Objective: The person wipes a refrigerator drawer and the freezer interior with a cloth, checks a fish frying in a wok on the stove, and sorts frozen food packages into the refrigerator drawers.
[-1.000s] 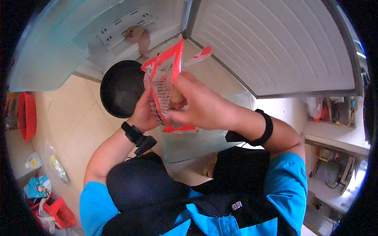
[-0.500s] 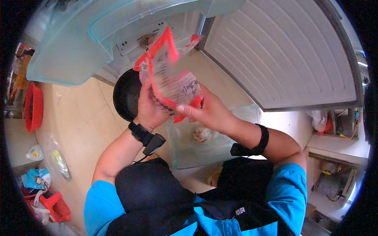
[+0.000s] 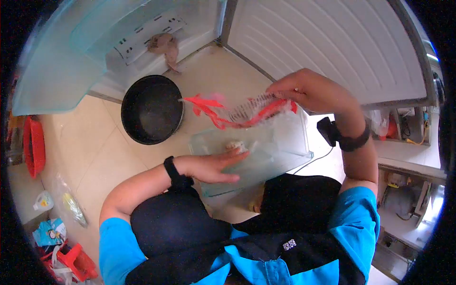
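1. Right hand (image 3: 308,90): grip pinching the right end of the red-edged plastic bag (image 3: 251,113), held up above the clear tray's (image 3: 270,161) far side.
2. Left hand (image 3: 213,167): grip spread, over the tray's left part, by a pale lump (image 3: 233,144); contact cannot be told.
3. Black pan (image 3: 152,110): on the floor (image 3: 97,137), left of the bag.

Kitchen: fridge door (image 3: 327,50), black pan (image 3: 153,110)
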The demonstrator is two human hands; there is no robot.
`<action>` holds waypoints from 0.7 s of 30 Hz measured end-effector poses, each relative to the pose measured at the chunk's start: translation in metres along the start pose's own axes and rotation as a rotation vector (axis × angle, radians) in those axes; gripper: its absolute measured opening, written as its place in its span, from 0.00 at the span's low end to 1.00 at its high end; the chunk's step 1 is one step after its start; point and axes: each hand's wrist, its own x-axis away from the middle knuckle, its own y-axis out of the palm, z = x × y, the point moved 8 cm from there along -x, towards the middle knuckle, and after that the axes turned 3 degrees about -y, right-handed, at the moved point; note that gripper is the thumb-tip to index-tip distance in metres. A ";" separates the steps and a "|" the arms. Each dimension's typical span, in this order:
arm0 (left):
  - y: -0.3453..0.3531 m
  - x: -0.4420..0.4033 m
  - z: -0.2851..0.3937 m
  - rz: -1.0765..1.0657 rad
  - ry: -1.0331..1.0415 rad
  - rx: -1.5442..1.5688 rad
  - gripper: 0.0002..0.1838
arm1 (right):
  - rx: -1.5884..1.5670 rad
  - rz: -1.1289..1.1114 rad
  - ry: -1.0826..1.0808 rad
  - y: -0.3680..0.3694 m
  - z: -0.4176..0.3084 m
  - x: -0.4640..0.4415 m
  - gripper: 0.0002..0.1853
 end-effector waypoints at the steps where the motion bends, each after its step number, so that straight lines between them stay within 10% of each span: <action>1: -0.002 -0.001 0.004 -0.012 0.006 0.003 0.38 | -0.006 0.004 0.012 0.002 0.005 0.001 0.12; 7: -0.080 0.020 0.040 0.133 -0.082 -0.294 0.33 | 0.038 0.103 -0.054 -0.001 0.011 -0.007 0.11; 13: -0.113 0.049 0.010 0.318 -0.420 0.262 0.35 | 0.143 0.123 -0.147 -0.009 0.010 -0.016 0.11; 16: -0.138 0.051 0.014 0.749 -0.434 0.033 0.45 | 0.066 0.093 -0.063 -0.010 0.007 -0.020 0.11; 18: -0.159 0.063 0.053 1.178 -0.049 -0.176 0.53 | 0.091 0.143 -0.246 -0.014 -0.010 -0.025 0.11; 21: -0.173 0.049 0.078 1.142 0.171 -0.229 0.52 | -0.013 0.147 -0.264 -0.003 -0.036 -0.045 0.11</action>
